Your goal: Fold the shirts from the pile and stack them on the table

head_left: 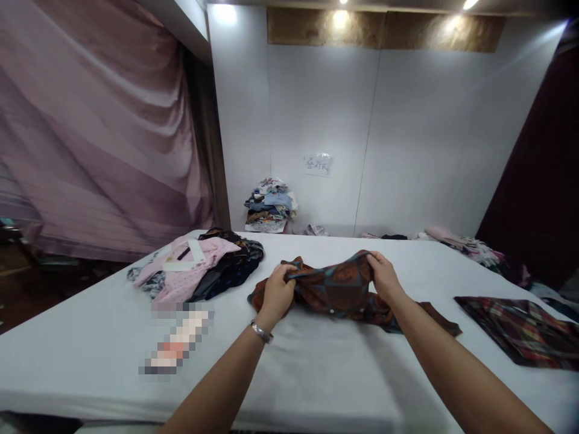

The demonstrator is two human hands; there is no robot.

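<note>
A brown patterned shirt [335, 292] with blue-grey lines and small light buttons is stretched between my two hands, its middle raised off the white table [316, 374]. My left hand [277, 292], with a silver band at the wrist, is closed on the shirt's left part. At the upper right of the raised cloth, my right hand [383, 276] pinches the edge between thumb and fingers. One end of the shirt spreads on the table beyond my right forearm. Folds hide the rest of its shape.
A loose heap of clothes with a pink garment [199, 259] on top lies at the left. Nearer stands a pixelated item [178, 343]. A folded plaid garment [529, 331] rests at the right. Behind the table are a clothes stack [270, 208] and more clothes [474, 247].
</note>
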